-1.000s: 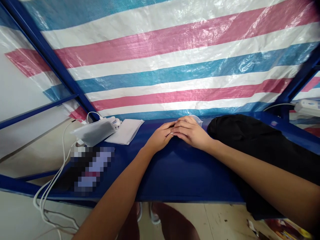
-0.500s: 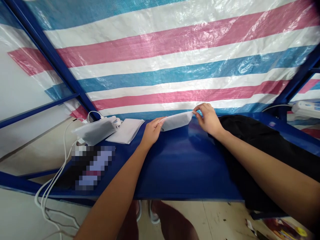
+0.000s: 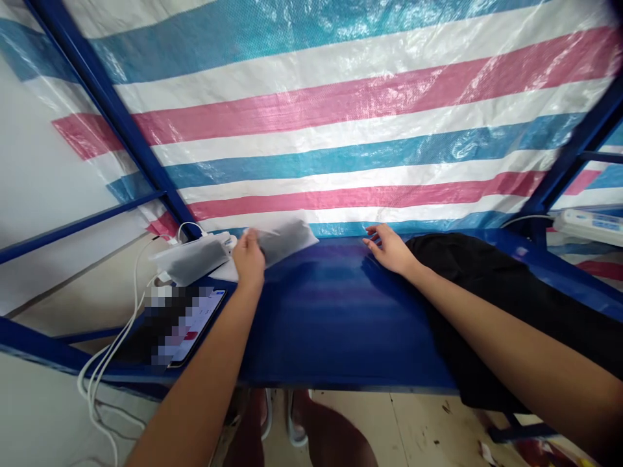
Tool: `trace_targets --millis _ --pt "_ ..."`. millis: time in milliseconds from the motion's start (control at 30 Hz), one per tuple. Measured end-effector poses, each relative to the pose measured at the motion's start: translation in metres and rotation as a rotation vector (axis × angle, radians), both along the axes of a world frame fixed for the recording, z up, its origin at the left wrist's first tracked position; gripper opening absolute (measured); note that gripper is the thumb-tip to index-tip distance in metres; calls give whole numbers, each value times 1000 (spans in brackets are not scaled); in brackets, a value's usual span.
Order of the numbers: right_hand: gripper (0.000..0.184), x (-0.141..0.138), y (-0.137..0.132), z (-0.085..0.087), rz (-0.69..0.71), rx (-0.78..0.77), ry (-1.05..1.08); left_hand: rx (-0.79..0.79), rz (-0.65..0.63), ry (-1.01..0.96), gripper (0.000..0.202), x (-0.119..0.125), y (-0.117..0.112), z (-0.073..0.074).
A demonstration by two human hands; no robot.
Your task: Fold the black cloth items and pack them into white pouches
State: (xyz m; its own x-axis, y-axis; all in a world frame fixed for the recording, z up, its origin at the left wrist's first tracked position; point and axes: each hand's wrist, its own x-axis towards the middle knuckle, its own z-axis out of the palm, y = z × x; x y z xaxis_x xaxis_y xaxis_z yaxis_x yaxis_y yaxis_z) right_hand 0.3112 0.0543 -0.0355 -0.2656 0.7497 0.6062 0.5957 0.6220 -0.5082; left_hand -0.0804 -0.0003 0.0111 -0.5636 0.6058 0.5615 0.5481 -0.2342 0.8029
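My left hand (image 3: 250,259) grips one end of a flat, whitish, translucent packet (image 3: 288,241), which looks like a folded plastic sleeve or bag. Motion blurs the packet, and whether anything lies inside I cannot tell. It is held above the blue tabletop (image 3: 335,324). Partly hidden behind my left hand lies a stack of similar white sheets (image 3: 224,270). My right hand (image 3: 389,250) holds nothing, its fingers apart over the back of the tabletop, beside a black cloth (image 3: 467,279).
Another greyish packet (image 3: 195,258) leans by a white power strip (image 3: 232,241) at the left. A phone (image 3: 202,327), partly pixelated, lies in front of it. White cables (image 3: 100,370) hang off the left edge. Striped plastic sheeting (image 3: 341,130) covers the back, between blue metal posts (image 3: 104,104).
My right hand has let go of the packet's right end. My left hand has carried the packet leftward, toward the white stack.
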Motion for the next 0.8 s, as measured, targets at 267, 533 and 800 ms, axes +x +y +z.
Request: trace_targets --millis 267,533,800 --pt "34 -1 1 -4 40 -28 -52 -163 307 253 19 -81 -26 20" --pt "28 -4 -3 -5 72 -70 -139 -76 387 447 61 -59 -47 33" --pt "20 -3 -8 0 99 -24 -247 35 -124 797 45 69 -22 9"
